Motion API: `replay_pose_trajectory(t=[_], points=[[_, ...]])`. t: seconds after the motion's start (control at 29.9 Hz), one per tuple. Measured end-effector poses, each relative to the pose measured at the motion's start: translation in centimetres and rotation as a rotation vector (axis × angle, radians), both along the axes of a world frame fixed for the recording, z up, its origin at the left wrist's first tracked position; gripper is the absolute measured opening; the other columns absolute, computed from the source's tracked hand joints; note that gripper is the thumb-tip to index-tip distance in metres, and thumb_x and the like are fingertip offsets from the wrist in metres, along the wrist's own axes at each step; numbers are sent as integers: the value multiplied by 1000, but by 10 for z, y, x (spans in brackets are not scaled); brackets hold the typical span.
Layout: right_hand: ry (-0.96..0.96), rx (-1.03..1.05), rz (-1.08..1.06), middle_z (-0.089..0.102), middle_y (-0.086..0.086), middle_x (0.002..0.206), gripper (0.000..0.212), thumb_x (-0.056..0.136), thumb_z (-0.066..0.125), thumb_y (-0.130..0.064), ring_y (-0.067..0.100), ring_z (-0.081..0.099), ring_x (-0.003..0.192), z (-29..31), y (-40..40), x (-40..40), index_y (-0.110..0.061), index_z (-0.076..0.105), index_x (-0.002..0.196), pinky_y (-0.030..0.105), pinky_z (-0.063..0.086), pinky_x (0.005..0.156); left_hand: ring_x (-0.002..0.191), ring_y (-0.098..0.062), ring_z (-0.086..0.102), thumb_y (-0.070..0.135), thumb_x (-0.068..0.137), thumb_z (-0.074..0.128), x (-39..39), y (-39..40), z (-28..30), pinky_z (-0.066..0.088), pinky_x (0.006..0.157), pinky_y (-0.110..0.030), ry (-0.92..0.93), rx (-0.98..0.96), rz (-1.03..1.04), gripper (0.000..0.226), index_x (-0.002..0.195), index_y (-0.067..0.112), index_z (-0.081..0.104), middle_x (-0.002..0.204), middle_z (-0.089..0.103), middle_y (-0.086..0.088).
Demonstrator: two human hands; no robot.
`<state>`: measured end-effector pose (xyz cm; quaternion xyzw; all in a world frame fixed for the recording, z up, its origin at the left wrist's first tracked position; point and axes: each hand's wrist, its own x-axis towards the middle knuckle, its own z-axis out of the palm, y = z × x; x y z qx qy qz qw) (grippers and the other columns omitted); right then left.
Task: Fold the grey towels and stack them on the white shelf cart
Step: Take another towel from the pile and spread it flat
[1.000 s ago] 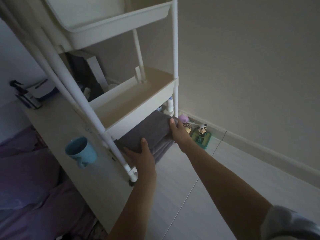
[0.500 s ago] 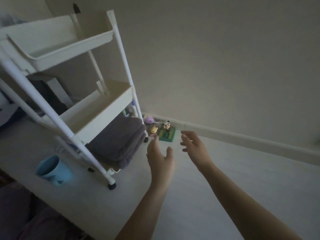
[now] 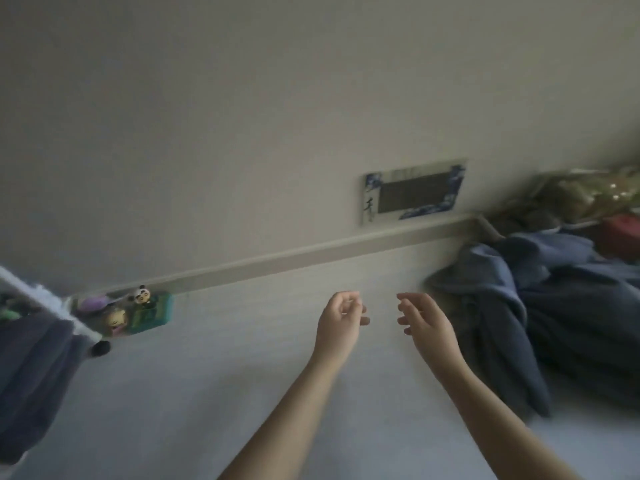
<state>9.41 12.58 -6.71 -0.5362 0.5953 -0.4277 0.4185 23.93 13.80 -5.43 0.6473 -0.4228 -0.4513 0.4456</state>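
Folded grey towels (image 3: 31, 375) lie stacked on the bottom level of the white shelf cart (image 3: 45, 299), which shows only at the far left edge. A loose heap of grey-blue towels (image 3: 526, 306) lies on the floor at the right. My left hand (image 3: 341, 322) and my right hand (image 3: 424, 322) hover over the bare floor in the middle, close together, with fingers loosely curled and nothing in them. The right hand is a short way left of the heap.
Small toys, among them a panda figure (image 3: 143, 295) on a green box, stand by the baseboard beside the cart's black wheel (image 3: 100, 348). A blue-cornered frame (image 3: 414, 192) leans on the wall. A cluttered pile (image 3: 585, 199) fills the far right corner.
Both hands let go of the folded towel on the cart's bottom level and drew back. My view swung right, so the cart slid to the left edge and the towel heap came into view.
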Motion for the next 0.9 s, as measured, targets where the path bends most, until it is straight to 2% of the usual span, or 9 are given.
replay_pose_trajectory(t=[0.07,0.17,0.37,0.43,0.54,0.6,0.7,0.84,0.9], points=[[52,-40,-97,63,-4,80,10,94,52,-17,12,60,70,-3,4,-48,-20,61,98,25,47,66,52,3,60,16,97,47,-42,-9,-7,45,62,-18,10,26,-83,8,99,16,55,79,61,4],[149,-68,-205,63,0,89,13,94,53,-17,6,56,75,-5,9,-105,-16,62,102,8,41,62,50,2,59,18,97,47,-96,-22,-20,45,58,-16,40,54,-170,9,98,16,56,80,62,2],[215,-3,-320,55,7,118,26,94,52,-22,-2,54,80,-14,7,-187,-12,60,116,11,37,71,67,-13,62,23,99,44,-187,-41,-26,48,61,-22,131,148,-255,14,90,21,55,85,64,-2],[210,36,-271,53,6,125,33,95,50,-23,1,52,88,-14,6,-193,-11,56,126,14,35,81,79,-15,62,24,100,42,-200,-49,-27,49,64,-23,191,155,-232,14,104,19,55,100,63,-6],[165,86,-196,53,3,131,39,97,47,-25,2,48,103,-19,0,-206,-14,49,134,14,32,87,108,-18,53,27,101,37,-224,-68,-31,49,68,-23,327,183,-237,34,134,23,44,124,51,1],[123,114,-157,54,-1,132,40,98,44,-26,2,46,109,-20,-4,-211,-16,46,137,15,31,91,119,-17,47,33,101,37,-236,-81,-32,44,70,-24,438,236,-209,38,138,24,42,130,48,4],[34,140,-118,55,-7,125,37,99,42,-24,2,47,114,-18,-11,-211,-18,46,136,14,31,92,110,-13,52,33,99,43,-243,-92,-29,42,71,-24,585,301,-87,36,129,15,52,124,56,-2],[11,97,-68,53,-12,125,36,100,42,-23,0,46,116,-16,-19,-206,-20,46,135,8,34,89,109,-19,61,34,91,56,-226,-97,-29,47,97,-33,553,107,37,27,107,14,63,120,64,-10],[39,73,-14,55,-12,123,35,99,43,-24,2,50,114,-15,-24,-200,-23,47,133,4,38,87,99,-19,66,35,88,60,-214,-95,-23,49,96,-36,541,52,81,25,96,12,66,105,68,-10]])
